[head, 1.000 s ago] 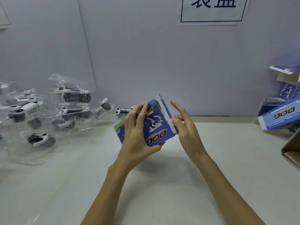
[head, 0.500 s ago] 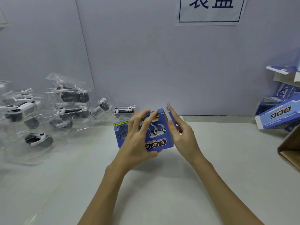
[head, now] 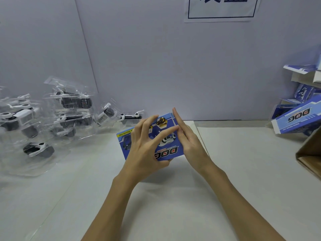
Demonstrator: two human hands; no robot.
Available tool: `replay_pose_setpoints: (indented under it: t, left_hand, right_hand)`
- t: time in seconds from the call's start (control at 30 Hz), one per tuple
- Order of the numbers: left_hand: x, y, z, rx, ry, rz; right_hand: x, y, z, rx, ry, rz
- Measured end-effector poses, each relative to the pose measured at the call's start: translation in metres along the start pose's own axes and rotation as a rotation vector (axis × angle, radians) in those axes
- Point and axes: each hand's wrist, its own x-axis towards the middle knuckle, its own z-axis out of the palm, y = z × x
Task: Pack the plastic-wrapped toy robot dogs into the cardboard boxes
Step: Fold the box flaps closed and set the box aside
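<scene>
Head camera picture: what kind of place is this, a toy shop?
More likely a toy packing station. Bagged toy robot dogs pile up on the white table, printed DOG boxes wait opposite, and the left hand grips a blue box.

L hand [head: 145,150] grips a blue "DOG" toy box [head: 166,146] above the white table [head: 173,206], fingers spread over its printed face, thumb under. R hand [head: 189,141] w/ straight fingers presses flat on the box's right end. Bagged robot dogs [head: 52,117] piled at left by the wall. More blue boxes [head: 298,115] stacked far right, brown carton [head: 311,153] at right edge. Paper sign [head: 220,9] on wall up top.
</scene>
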Motion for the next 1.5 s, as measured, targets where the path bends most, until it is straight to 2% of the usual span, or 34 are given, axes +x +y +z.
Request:
replay_pose_setpoints:
  t: [0.23,0.37,0.57,0.9,1.03,1.13,1.2,1.37,1.5]
  left_hand:
    - [0.002,-0.005,-0.005,0.010,0.029,-0.015]
    - [0.003,-0.008,-0.011,-0.034,0.057,-0.106]
    - [0.002,-0.004,-0.014,-0.004,0.045,-0.118]
    - [0.004,0.007,-0.012,0.019,0.013,-0.153]
    - [0.004,0.006,-0.011,0.059,0.019,-0.146]
    - [0.004,0.003,-0.011,0.053,0.033,-0.144]
    - [0.003,0.002,-0.011,0.039,0.041,-0.149]
    - [0.004,0.002,-0.009,0.027,0.077,-0.169]
    - [0.003,0.003,-0.007,0.039,0.088,-0.195]
  right_hand:
    - [0.000,-0.008,-0.014,0.086,-0.090,0.034]
    - [-0.003,-0.010,-0.010,0.093,-0.031,0.009]
    - [-0.006,-0.002,0.006,0.041,0.035,-0.070]
    - [-0.003,-0.001,0.013,0.112,0.106,-0.023]
    - [-0.007,0.001,0.008,0.071,-0.009,-0.061]
    - [-0.008,0.000,0.007,-0.124,-0.068,-0.121]
    - [-0.008,-0.002,0.008,-0.247,-0.051,-0.152]
    - [-0.009,-0.001,0.017,-0.301,0.005,-0.176]
    - [-0.006,-0.003,0.015,-0.287,-0.041,-0.161]
